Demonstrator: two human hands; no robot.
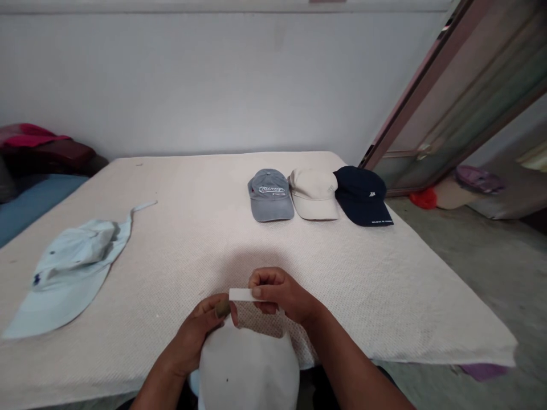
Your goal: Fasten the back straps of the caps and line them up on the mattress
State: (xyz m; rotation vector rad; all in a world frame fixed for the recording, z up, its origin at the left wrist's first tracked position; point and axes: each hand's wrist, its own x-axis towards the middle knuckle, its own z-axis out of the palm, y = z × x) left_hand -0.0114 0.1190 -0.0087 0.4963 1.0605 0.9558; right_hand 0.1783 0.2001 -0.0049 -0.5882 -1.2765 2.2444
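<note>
A white baseball cap (250, 364) is at the table's near edge, its crown toward me and the opening at its back facing away. A flat white strap (240, 294) runs across the far side of that opening. My right hand (284, 293) pinches the strap between thumb and fingers. Closed on the left side of the opening, my left hand (199, 330) grips the cap's edge beside the strap's other end. A small olive-coloured patch shows at the left thumb; I cannot tell whether it is a buckle or the nail. The cap's brim is out of sight.
A pale blue cap (77, 267) with its strap undone lies at the left. Grey (270, 195), beige (314, 193) and navy (363, 196) caps sit in a row at the back right. A whitish textured cloth (179, 239) covers the table, against a wall (192, 85).
</note>
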